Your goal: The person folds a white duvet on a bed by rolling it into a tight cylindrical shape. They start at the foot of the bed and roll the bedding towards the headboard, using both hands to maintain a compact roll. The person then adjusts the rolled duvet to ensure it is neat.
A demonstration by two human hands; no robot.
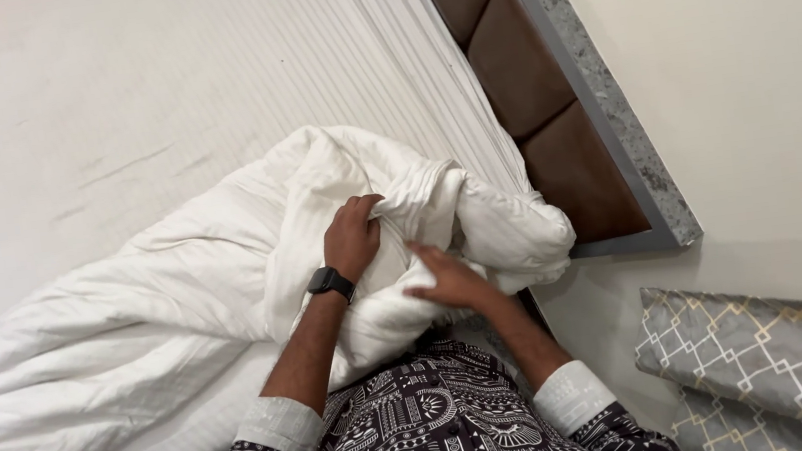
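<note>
Bed, white striped sheet; crumpled white duvet lying across near edge.

white duvet | crumpled, bunched at one end | lying across striped mattress corner near headboard

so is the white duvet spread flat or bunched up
Bunched up: the white quilted duvet lies heaped in folds, left hand gripping it, right hand pressing in.

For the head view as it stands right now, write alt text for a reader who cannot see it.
Seen from above, a person's left hand grips a bunched white duvet while the right hand presses on it, at the corner of a bed with a brown padded headboard. A grey patterned cushion lies lower right.
</note>
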